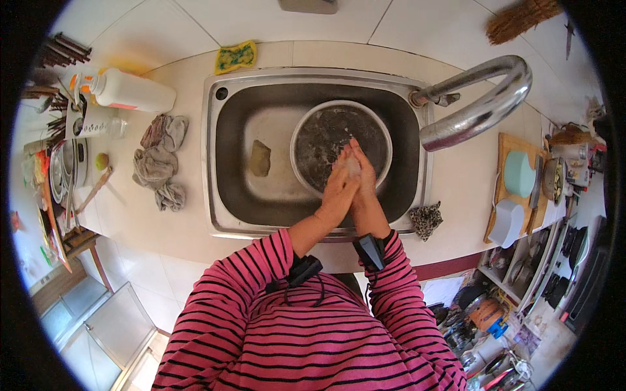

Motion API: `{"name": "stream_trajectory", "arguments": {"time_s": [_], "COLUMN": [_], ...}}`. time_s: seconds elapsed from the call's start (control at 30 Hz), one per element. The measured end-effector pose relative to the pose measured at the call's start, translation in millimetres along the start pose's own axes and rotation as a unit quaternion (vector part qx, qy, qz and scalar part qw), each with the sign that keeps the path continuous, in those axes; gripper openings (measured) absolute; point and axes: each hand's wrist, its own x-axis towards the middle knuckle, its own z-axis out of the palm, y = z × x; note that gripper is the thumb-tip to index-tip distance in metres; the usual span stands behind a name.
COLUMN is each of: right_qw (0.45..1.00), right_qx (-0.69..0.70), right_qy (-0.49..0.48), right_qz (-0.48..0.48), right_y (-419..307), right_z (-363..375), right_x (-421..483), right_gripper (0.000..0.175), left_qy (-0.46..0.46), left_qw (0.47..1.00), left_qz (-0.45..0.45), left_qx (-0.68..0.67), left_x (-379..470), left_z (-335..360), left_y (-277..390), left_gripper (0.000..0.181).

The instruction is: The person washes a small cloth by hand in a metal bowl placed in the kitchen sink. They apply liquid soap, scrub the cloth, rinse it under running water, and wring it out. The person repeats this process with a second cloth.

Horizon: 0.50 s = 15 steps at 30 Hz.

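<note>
Over a round metal basin [318,141] in the right part of the stainless steel sink [234,205], my left hand [341,183] and my right hand [364,176] are pressed together, palms facing. Something pale and wet, perhaps water or lather, shows between the fingers; I cannot tell whether anything solid is held. Dark, cloudy water with pale flecks fills the basin. A flat greenish-brown piece [260,158] lies on the sink floor left of the basin. The curved metal faucet [477,112] points in from the right, and no stream shows at its mouth.
Crumpled grey cloths [155,166] lie left of the sink, near a white jug [134,90]. A yellow-green sponge [235,57] rests behind it. At the right are a dark speckled scrubber [426,221] and a wooden board [506,141] with a knife [536,181] and plastic containers.
</note>
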Motion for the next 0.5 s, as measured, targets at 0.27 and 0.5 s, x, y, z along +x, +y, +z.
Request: {"name": "stream_trajectory", "arguments": {"time_s": [0.27, 0.5], "right_qw": [0.996, 0.997], "right_qx": [0.009, -0.005], "right_qy": [-0.086, -0.063], "right_qz": [0.020, 0.051], "right_y": [13.9, 14.8], "right_z": [-10.7, 23.0], "right_x": [-5.7, -25.7], "right_gripper": [0.045, 0.041], "left_qy": [-0.014, 0.059], "left_qw": [0.999, 0.998], "left_qz": [-0.011, 0.026], "left_qx": [0.046, -0.015], "left_x": [5.3, 12.1], "left_z": [6.7, -20.6], "left_y": [-21.6, -7.9], "left_gripper": [0.057, 0.054]}}
